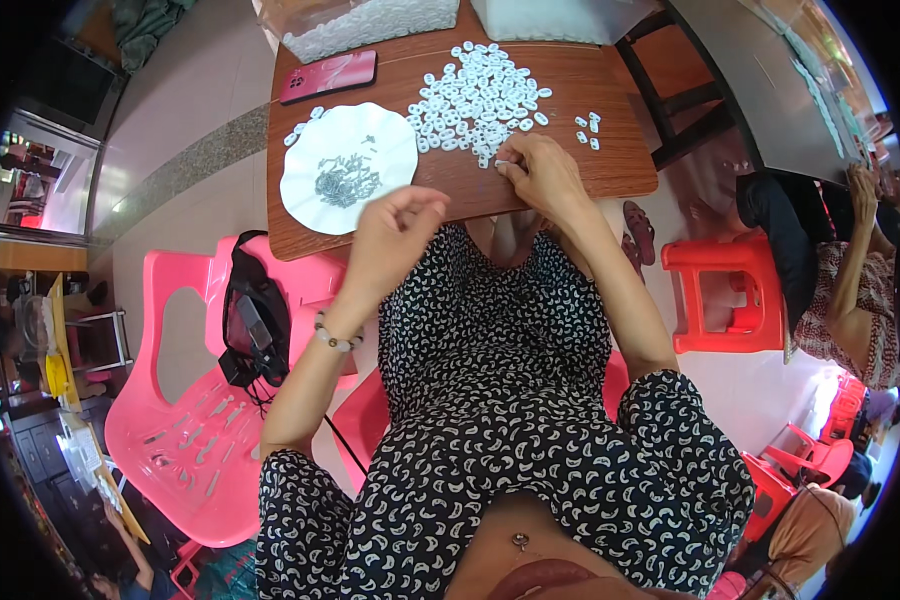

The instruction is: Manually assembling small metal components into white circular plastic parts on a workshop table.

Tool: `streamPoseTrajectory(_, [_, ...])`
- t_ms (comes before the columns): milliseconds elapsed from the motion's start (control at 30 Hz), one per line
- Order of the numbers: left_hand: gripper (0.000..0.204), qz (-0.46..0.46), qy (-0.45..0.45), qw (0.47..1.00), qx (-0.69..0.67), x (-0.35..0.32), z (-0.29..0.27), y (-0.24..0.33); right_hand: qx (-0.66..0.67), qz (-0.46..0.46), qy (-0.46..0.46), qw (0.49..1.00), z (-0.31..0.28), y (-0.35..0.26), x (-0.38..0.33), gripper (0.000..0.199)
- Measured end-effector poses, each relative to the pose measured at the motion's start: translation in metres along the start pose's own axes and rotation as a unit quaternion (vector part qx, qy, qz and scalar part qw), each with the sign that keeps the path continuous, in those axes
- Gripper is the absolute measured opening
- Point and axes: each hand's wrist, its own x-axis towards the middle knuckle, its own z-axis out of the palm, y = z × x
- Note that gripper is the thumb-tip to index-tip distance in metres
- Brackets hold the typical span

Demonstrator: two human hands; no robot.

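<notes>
Near the table's front edge, my right hand (543, 172) pinches a small white plastic piece (502, 164) between thumb and fingertips. My left hand (398, 228) is raised beside the plate, its fingers curled and pressed together; whatever they may hold is too small to make out. A white plate with a wavy rim (298, 195) bears a heap of tiny grey metal parts (346, 182). Just beyond my right hand spreads a pile of white oval pieces with two holes each (482, 92).
Several loose white pieces (589, 130) lie at the table's right. A pink phone (328, 77) and two tubs (370, 28) are at the back. A pink chair (185, 440) with a black bag (255, 320) stands left, a red stool (725, 260) right, near another person (850, 300).
</notes>
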Motion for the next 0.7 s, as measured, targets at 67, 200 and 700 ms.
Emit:
streamPoseTrajectory(67, [0.016, 0.028, 0.046, 0.996, 0.068, 0.01, -0.024, -0.002, 0.013, -0.005, 0.003, 1.0, -0.002, -0.002, -0.001, 0.012])
streamPoseTrajectory(200, [0.016, 0.069, 0.142, 0.95, 0.27, 0.041, -0.072, -0.008, 0.089, 0.018, 0.062, 0.994, 0.005, 0.001, -0.01, 0.011])
streamPoseTrajectory(700, [0.015, 0.162, 0.075, 0.87, 0.459, 0.092, -0.075, -0.035, 0.083, -0.061, 0.176, 0.979, 0.017, 0.011, -0.019, 0.014])
